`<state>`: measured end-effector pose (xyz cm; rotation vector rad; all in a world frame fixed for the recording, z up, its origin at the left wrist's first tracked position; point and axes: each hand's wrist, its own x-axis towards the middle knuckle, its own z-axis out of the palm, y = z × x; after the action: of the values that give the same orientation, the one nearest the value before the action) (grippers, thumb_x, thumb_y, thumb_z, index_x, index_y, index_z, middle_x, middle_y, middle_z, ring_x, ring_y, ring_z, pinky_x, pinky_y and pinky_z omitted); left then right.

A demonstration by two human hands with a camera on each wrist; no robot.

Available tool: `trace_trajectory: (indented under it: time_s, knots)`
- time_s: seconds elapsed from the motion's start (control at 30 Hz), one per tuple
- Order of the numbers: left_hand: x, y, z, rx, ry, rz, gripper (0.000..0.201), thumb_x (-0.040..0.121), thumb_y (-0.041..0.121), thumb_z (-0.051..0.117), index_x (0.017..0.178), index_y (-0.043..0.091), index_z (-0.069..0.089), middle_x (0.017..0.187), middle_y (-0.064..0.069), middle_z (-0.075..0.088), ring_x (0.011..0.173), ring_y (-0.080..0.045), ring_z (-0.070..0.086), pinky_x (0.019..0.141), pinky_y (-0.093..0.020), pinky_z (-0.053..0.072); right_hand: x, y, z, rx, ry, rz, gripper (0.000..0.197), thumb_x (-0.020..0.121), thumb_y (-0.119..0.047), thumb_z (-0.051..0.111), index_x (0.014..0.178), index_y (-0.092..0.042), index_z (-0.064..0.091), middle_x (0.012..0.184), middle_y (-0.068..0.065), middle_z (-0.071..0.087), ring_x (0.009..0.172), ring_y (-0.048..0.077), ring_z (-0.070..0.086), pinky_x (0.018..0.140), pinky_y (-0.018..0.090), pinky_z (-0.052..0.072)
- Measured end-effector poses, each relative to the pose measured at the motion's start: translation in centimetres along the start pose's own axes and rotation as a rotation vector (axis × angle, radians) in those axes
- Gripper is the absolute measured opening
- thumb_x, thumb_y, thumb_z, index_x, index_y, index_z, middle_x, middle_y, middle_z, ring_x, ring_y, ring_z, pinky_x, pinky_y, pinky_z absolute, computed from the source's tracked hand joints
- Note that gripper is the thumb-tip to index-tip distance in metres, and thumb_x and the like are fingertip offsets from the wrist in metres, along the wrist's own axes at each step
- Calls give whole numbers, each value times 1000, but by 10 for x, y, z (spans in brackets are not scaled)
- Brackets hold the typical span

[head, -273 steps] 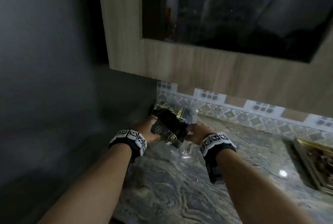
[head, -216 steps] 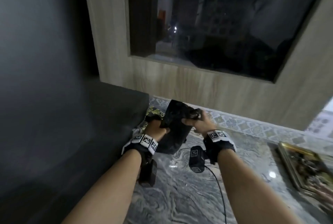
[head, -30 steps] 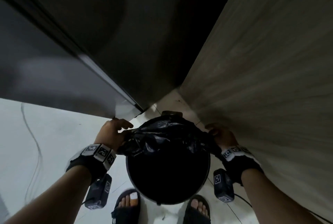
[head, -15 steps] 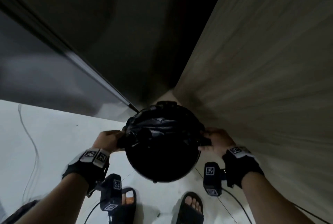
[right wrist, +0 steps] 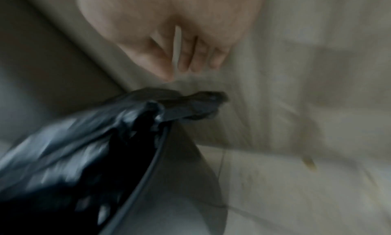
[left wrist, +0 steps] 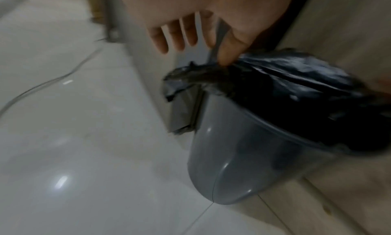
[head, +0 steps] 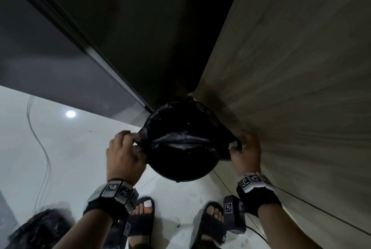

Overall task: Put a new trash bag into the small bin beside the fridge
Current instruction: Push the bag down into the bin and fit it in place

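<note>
Bin on floor, wedged in corner between fridge and wood panel. Black trash bag inside, mouth partly draped over rim, far side on, near side slack. Left hand pinching bag edge at left rim with thumb and forefinger, other fingers loose. Right hand at right rim; wrist view blurred, fingers appear just off bag, grip unclear.
</note>
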<state>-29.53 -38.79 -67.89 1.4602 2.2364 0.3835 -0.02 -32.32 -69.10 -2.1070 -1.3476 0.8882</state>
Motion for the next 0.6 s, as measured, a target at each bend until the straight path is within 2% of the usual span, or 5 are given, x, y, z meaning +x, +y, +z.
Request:
trace_trajectory:
  time_s: [0.1,0.17,0.23,0.33,0.6]
  knots:
    - [5,24,-2,219,-182,282,59,68,34,61,126,23,54,123,-2,57,108,-30,53,90,-43,45,-8,-18,-5,-329,-280,-318,51,66,-16,69,116,-12,64,109,14,59,104,38,55,87,44,49]
    - [2,26,3,331,-267,417,37,66,26,53,100,21,68,94,-2,69,89,-30,65,78,-39,52,-17,-21,-4,-585,-491,-340,42,76,-20,67,117,-16,64,118,12,61,111,36,54,90,41,48]
    - [-6,24,0,393,-320,463,13,55,11,62,65,19,65,66,0,65,64,-29,66,59,-31,54,-27,-18,-4,-613,-481,-391,25,78,-10,66,102,-14,70,107,9,67,102,32,62,77,36,53]
    - [-32,11,-1,404,-354,506,14,56,6,70,60,17,62,63,2,60,57,-21,61,40,-24,44,-47,-2,-8,-536,-370,-437,16,71,-5,69,85,-13,69,83,6,70,76,30,66,60,30,52]
    - [-78,-20,26,405,-446,603,15,62,19,55,70,24,66,70,6,65,57,-20,61,54,-24,46,-71,38,12,-670,-486,-480,12,57,-16,68,68,-18,69,70,-1,69,73,27,66,77,28,40]
